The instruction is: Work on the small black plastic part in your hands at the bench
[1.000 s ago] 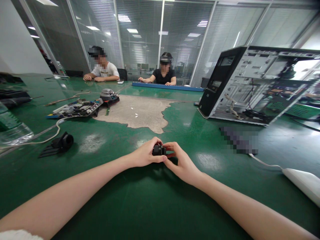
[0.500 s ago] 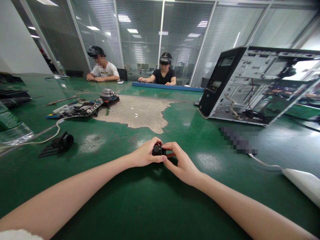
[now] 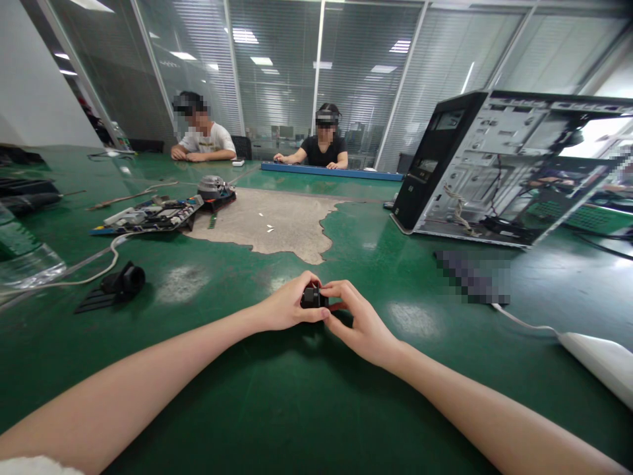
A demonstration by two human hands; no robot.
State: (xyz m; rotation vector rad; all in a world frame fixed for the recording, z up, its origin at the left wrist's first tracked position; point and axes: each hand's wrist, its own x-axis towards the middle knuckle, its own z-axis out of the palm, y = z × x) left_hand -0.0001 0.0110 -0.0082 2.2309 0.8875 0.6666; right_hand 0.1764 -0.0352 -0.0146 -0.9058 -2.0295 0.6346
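Note:
Both hands meet around a small black blocky part (image 3: pixel 312 297) in the middle of the view, low over the green table (image 3: pixel 277 402). My left hand (image 3: pixel 284 307) is closed on it from the left, thumb along the near side. From the right, my right hand (image 3: pixel 357 323) pinches its right end between thumb and fingers. The part's exact kind is too small to make out, and fingers hide some of it. To the left lies a black plastic piece with a round ring and a flat slatted foot (image 3: pixel 123 284).
An open computer case (image 3: pixel 445 178) stands at right, near a blurred-out object (image 3: pixel 469 277) and a white corded device (image 3: pixel 598 363). At left are a circuit board (image 3: pixel 153 214), a heatsink fan (image 3: pixel 215 188) and a plastic bottle (image 3: pixel 30 257). Two people sit across the table.

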